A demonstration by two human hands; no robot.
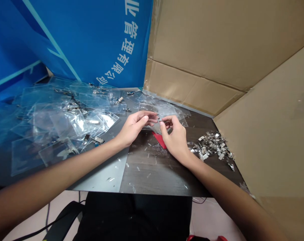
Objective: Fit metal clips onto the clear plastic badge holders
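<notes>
My left hand (pixel 134 129) and my right hand (pixel 174 137) meet above the middle of the table. My right fingertips pinch a small metal badge clip (pixel 161 120). My left fingers seem to grip a clear vinyl badge holder (pixel 154 127), which is partly hidden behind both hands. To the right of my right hand lies a heap of metal clips (pixel 209 145). Many more clear badge holders (pixel 66 120) overlap in a loose spread left of my left hand, with several metal clips among them.
A red piece (pixel 159 139) lies under my hands, and small clear plastic strips (pixel 147 164) are scattered on the dark wood-grain table (pixel 154 182). A blue printed banner (pixel 91 40) stands behind the table, and cardboard sheets (pixel 242 100) wall its right side.
</notes>
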